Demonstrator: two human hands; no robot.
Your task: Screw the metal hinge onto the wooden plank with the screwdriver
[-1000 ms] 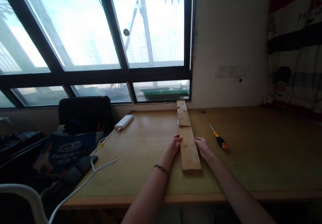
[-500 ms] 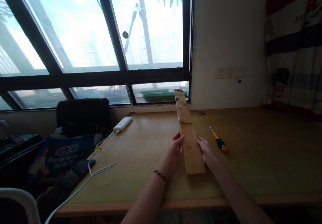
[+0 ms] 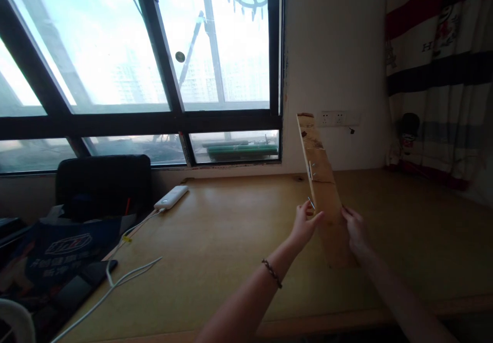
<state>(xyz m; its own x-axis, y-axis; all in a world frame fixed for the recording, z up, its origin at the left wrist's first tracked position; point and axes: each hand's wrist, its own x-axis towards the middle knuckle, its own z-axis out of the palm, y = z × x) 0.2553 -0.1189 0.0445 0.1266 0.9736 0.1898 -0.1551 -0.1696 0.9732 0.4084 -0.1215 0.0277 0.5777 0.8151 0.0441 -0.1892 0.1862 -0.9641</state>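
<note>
A long, narrow wooden board [image 3: 329,199] is held up at a tilt over the table, its far end raised. A shorter piece overlaps it at a seam, with small metal fasteners beside it and dark stains near the top. My left hand [image 3: 305,225] grips the left edge, thumb on the near face and fingers curled at the side. On the right edge, my right hand [image 3: 356,230] is closed round the wood, its fingers partly hidden behind. The thin shaft of a screwdriver [image 3: 311,203] shows just left of the board; its handle is hidden.
A wooden table [image 3: 231,230] spans the front. At its left lie a white power bank [image 3: 172,197] and a white cable [image 3: 131,276]. A black chair [image 3: 102,178] holding a blue bag [image 3: 73,245] stands left. Behind are a window, wall sockets [image 3: 333,118] and a curtain [image 3: 431,76].
Both hands have carried the board to the right and raised its far end. It now covers most of the screwdriver. The camera view has turned slightly right.
</note>
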